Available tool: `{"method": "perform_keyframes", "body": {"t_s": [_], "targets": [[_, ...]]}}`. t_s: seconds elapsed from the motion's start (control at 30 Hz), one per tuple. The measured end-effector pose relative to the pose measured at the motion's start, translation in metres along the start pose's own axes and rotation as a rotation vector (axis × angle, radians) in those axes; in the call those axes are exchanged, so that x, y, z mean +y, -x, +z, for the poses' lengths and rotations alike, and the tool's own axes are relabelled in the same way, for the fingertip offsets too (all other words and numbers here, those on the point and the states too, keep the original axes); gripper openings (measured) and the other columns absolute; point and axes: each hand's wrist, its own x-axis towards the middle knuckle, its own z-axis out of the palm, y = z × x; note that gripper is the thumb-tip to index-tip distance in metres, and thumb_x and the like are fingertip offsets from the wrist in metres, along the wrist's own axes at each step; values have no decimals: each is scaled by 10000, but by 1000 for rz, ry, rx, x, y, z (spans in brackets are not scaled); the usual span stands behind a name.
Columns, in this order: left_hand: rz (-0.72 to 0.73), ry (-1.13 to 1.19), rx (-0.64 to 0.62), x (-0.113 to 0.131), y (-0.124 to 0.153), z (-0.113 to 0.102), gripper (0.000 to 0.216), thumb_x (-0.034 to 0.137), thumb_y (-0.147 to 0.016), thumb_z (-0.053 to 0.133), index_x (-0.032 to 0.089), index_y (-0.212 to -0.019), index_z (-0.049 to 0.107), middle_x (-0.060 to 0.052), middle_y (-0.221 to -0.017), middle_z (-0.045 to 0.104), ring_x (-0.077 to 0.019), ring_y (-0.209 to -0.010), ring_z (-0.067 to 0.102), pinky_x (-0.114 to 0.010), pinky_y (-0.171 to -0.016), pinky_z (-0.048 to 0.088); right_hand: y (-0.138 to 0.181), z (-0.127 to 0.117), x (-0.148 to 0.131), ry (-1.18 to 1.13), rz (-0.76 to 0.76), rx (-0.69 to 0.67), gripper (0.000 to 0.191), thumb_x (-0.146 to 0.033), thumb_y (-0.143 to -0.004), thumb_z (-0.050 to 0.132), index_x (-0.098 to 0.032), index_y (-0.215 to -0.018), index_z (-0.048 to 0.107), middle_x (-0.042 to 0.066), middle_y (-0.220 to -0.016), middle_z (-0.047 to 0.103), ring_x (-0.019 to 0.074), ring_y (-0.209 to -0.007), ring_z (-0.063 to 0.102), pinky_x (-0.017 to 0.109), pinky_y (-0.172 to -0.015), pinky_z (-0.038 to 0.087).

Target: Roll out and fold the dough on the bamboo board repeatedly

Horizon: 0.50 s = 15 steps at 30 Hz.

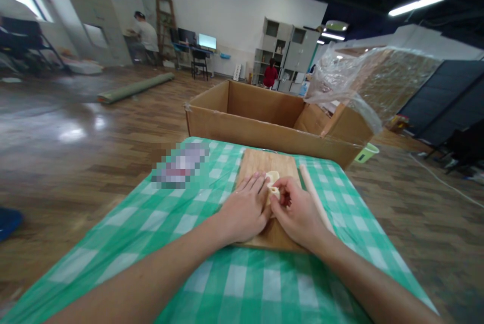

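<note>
The right hand [298, 213] has its grip closed, thumb and fingertips pinching a small pale lump of soft dough [273, 182]. The left hand [245, 208] lies flat and open, its fingertips touching the lump's left side. Both hands rest on a rectangular light wooden cutting board [260, 162], with a slim wooden rolling pin [315, 195] just right of it on the green-and-white checked desk [189, 223] and an open brown cardboard box [272, 127] behind.

One view, from your head, facing forward and down. Your left hand [245, 210] and right hand [298, 213] sit close; the room [75, 112] stretches beyond them.
</note>
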Motion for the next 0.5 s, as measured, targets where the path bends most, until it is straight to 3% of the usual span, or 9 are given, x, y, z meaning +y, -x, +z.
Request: {"method": "perform_keyframes", "body": {"t_s": [0.13, 0.2, 0.27, 0.37, 0.5], "targets": [[-50, 356, 37, -27, -12, -10, 506, 165, -889, 418, 151, -1347, 631, -94, -1464, 622, -243, -1367, 566, -429, -1182, 425, 2, 8, -1, 69, -149, -65, 49, -187, -943, 556, -213, -932, 596, 6, -783, 574, 167, -721, 540, 302, -662, 408], [-169, 520, 119, -35, -16, -18, 419, 180, -897, 400, 161, -1177, 712, -68, -1259, 741, -236, -1185, 678, -412, -1070, 523, 4, 10, 3, 85, -214, -72, 82, -165, -951, 553, -204, -951, 625, 40, -874, 614, 189, -811, 573, 315, -707, 437], [-245, 561, 198, -34, -17, -24, 379, 264, -963, 389, 159, -1092, 729, -67, -1150, 770, -240, -1100, 703, -415, -1019, 550, 8, 10, 5, 91, -282, -102, 137, -140, -947, 553, -202, -1009, 658, 75, -984, 640, 214, -908, 597, 336, -767, 474], [-170, 426, 214, -19, -11, -26, 409, 364, -1032, 393, 160, -1235, 684, -85, -1291, 719, -237, -1219, 652, -418, -1099, 494, 14, 6, 2, 99, -332, -158, 256, -97, -914, 557, -210, -1105, 684, 99, -1065, 640, 234, -984, 610, 375, -845, 515], [34, 141, 61, 0, -2, -17, 494, 344, -1085, 304, 162, -1517, 461, -97, -1602, 472, -204, -1500, 408, -408, -1248, 337, 18, -7, -2, 53, -344, -197, 283, -70, -873, 548, -218, -1060, 700, 92, -1043, 672, 233, -995, 637, 392, -898, 547]]}}
